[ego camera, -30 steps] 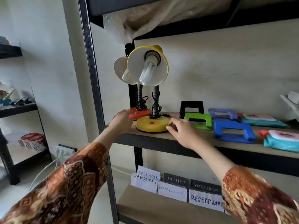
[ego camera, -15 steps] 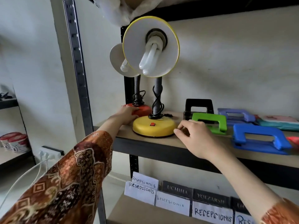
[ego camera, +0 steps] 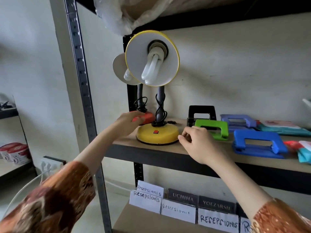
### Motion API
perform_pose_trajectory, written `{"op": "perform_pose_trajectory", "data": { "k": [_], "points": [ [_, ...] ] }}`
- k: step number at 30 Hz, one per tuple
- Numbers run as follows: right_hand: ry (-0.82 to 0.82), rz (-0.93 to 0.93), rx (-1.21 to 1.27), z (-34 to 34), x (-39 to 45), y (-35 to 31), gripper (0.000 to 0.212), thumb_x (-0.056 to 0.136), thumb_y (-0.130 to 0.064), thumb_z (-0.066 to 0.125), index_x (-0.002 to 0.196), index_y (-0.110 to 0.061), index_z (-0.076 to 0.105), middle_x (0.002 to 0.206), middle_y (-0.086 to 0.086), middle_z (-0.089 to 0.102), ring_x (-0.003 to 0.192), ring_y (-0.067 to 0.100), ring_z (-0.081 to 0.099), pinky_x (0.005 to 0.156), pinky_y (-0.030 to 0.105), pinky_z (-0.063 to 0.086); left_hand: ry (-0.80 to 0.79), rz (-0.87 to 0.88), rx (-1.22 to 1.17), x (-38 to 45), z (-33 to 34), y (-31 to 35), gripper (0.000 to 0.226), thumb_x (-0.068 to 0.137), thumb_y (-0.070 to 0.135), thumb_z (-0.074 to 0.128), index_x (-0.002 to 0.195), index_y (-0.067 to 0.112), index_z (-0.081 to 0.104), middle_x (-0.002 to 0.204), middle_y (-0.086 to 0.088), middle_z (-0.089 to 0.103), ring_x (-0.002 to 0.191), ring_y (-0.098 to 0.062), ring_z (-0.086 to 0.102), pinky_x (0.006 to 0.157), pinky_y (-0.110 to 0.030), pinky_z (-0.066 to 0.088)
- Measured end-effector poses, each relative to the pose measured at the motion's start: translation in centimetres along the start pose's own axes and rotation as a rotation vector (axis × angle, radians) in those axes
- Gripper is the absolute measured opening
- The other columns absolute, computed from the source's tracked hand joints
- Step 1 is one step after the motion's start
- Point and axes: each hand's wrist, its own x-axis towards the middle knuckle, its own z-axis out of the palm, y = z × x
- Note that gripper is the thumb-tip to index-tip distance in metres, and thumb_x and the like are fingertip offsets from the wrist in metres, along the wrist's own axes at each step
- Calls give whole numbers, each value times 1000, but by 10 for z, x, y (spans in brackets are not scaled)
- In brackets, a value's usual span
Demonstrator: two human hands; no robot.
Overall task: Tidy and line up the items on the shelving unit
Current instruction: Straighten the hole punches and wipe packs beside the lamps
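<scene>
Two desk lamps stand at the left end of the wooden shelf (ego camera: 161, 148). The yellow lamp (ego camera: 157, 134) is in front, its white shade and bulb facing me. Behind it and to the left stands the red lamp (ego camera: 148, 117), mostly hidden. My left hand (ego camera: 129, 121) reaches past the metal upright and grips the red base between fingers and thumb. My right hand (ego camera: 196, 142) sits at the yellow base's right edge, fingers loosely curled, with a fingertip touching the rim. To the right lie hole punches: black (ego camera: 202, 112), green (ego camera: 213, 127), purple (ego camera: 237, 119) and blue (ego camera: 259, 142).
Teal and red packets (ego camera: 284, 126) lie at the shelf's right end. A plastic-wrapped bundle (ego camera: 121, 15) overhangs the shelf above the lamps. Name cards (ego camera: 181, 209) stand on the lower shelf. A second rack with red-lidded tubs (ego camera: 15, 153) stands at the left.
My view has moved closer to the lamps. My right hand has slid off the yellow base's top to its right edge. My left hand stays on the red base.
</scene>
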Motion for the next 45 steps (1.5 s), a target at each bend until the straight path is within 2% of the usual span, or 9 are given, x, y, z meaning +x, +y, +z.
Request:
{"op": "perform_pose_trajectory", "data": {
  "k": [4,5,7,9,14,19,26,39,45],
  "points": [
    [-19,49,13,-6,-3,-4,22,93,-37,51,82,-18,57,85,-3,50,79,19,51,65,30,42,-170,166,76,-52,3,36,50,94,47,49,139,25,49,129,16,49,118,-6,46,88,-7,30],
    [-24,59,16,-8,-4,-5,22,93,-37,51,81,-19,56,86,-3,50,79,19,51,65,31,42,-202,175,131,-56,7,39,55,93,49,52,141,24,46,133,14,47,124,-8,42,95,-10,29],
    [-32,76,23,-8,-5,-6,22,93,-36,51,80,-18,56,85,-2,51,79,20,51,66,31,44,-210,169,199,-57,14,43,65,88,54,55,143,23,42,146,6,41,138,-17,33,113,-30,26],
    [-35,84,37,-9,-6,-5,22,92,-34,52,81,-17,58,85,0,53,80,20,53,66,31,43,-208,130,209,-51,18,45,66,85,58,57,140,23,45,144,-1,45,135,-26,38,112,-40,30],
    [-23,84,51,-9,-6,-5,22,93,-33,52,84,-15,62,87,3,57,81,19,51,66,30,43,-195,85,268,-30,32,65,61,88,51,58,137,16,50,140,-9,49,128,-32,41,101,-34,31],
    [3,53,24,-7,-5,-4,22,92,-34,52,85,-16,63,83,0,56,78,20,52,65,32,44,-247,-12,247,1,43,68,61,84,52,62,132,15,53,128,-9,56,112,-28,52,87,-33,39],
    [5,35,6,-8,-7,-4,22,93,-32,48,85,-15,62,85,0,57,80,19,53,66,35,49,-308,-53,322,30,52,67,68,85,55,58,138,17,40,135,-11,48,115,-30,51,92,-38,45],
    [12,31,-2,-8,-4,-5,24,93,-35,46,85,-18,61,86,-2,56,81,18,52,64,32,45,-358,-13,305,55,66,70,63,94,49,48,143,14,30,149,-8,32,136,-28,31,106,-39,31],
    [11,36,-6,-6,-4,-5,24,93,-34,46,82,-18,59,84,-3,55,84,19,52,66,32,45,-325,23,316,52,70,66,63,95,48,46,144,14,29,156,-8,23,146,-27,14,114,-39,19]
  ]
}}
